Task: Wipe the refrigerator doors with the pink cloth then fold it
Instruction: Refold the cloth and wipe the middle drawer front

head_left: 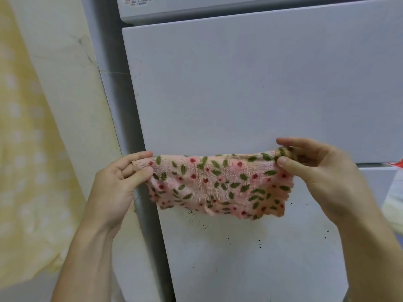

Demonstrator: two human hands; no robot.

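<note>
The door [239,94] runs off the frame on the right and at the bottom, and only a strip of the upper door [218,12] shows at the top. A label [137,0] there is cut off and too blurred to read. At the far right edge a red and white thing [397,164] is mostly out of frame and cannot be made out. Both forearms leave the picture at the bottom. The cloth [220,184] hides part of the door behind it; whether it touches the door cannot be told.

The cloth hangs in front of the door's middle, stretched sideways between the hands, which are well apart. The left hand [122,177] pinches its upper left corner between thumb and fingers. The right hand [316,171] pinches the upper right corner, where the fabric bunches.

It is fluffy and pink, printed with green leaves and small red dots. Its top edge sags a little, and its lower edge is wavy and uneven.

Dark specks [196,219] dot the door just below the cloth. A yellow curtain [21,149] hangs at the left, against a pale wall [65,83].
</note>
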